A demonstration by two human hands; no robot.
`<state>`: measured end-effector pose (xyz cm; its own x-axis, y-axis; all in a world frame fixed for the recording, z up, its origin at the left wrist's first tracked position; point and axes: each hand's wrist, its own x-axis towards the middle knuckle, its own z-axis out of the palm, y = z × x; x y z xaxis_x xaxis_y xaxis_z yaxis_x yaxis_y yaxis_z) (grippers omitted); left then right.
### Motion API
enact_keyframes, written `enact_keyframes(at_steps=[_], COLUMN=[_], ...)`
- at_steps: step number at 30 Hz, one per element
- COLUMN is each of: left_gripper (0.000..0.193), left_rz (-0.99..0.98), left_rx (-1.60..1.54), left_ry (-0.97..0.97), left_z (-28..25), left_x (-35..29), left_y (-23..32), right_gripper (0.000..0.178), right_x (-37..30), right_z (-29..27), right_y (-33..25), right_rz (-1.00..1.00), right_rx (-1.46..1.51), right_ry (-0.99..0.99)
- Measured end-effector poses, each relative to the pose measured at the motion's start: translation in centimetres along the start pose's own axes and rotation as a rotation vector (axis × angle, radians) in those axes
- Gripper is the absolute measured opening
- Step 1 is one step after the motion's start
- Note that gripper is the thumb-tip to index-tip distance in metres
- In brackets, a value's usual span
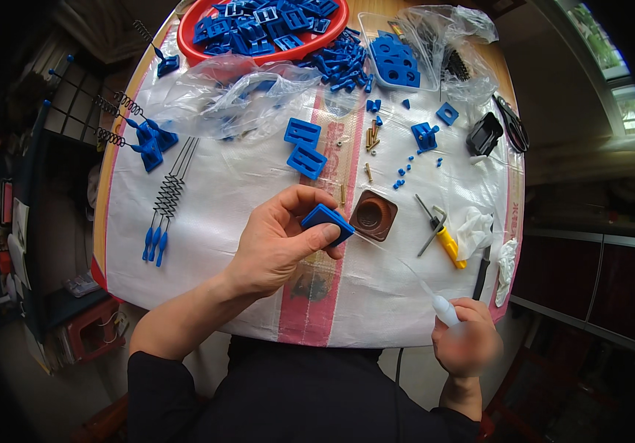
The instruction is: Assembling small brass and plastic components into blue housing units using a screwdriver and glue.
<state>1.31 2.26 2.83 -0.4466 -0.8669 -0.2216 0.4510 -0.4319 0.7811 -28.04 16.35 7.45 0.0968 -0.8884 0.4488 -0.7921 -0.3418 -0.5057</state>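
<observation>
Above the middle of the table, my left hand (269,240) pinches a blue plastic piece (320,215) between thumb and fingers. My right hand (469,336), partly blurred, is closed round a pale squeeze bottle (445,311) at the table's front right. From the bottle, a long thin nozzle (406,263) reaches up and left, its tip by the held piece; whether they touch I cannot tell. Just right of that piece sits a square brown dish (374,216) with a round hollow. Two flat slotted blue plates (304,133) lie beyond my left hand.
A red basin (184,40) heaped with blue parts and a clear tray (417,83) stand at the back. Brass screws (373,135) and small blue bits lie centrally. At right are a yellow-handled screwdriver (450,247), scissors (512,125) and crumpled tissue (474,232); at left, blue-ended springs (170,193).
</observation>
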Motion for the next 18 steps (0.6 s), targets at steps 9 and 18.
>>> enact_keyframes(at_steps=[9, 18], left_gripper=[0.032, 0.032], left_rz=[0.007, 0.003], left_rx=[0.009, -0.011], left_ry=[-0.003, -0.004], left_z=[-0.02, 0.07], left_x=[0.01, 0.01], left_y=[-0.01, 0.11], right_gripper=[0.031, 0.032], right_x=[-0.07, 0.14], right_z=[0.11, 0.19], right_y=[0.21, 0.25], right_rz=[0.004, 0.003], right_rx=[0.019, 0.014], right_ry=[-0.009, -0.015])
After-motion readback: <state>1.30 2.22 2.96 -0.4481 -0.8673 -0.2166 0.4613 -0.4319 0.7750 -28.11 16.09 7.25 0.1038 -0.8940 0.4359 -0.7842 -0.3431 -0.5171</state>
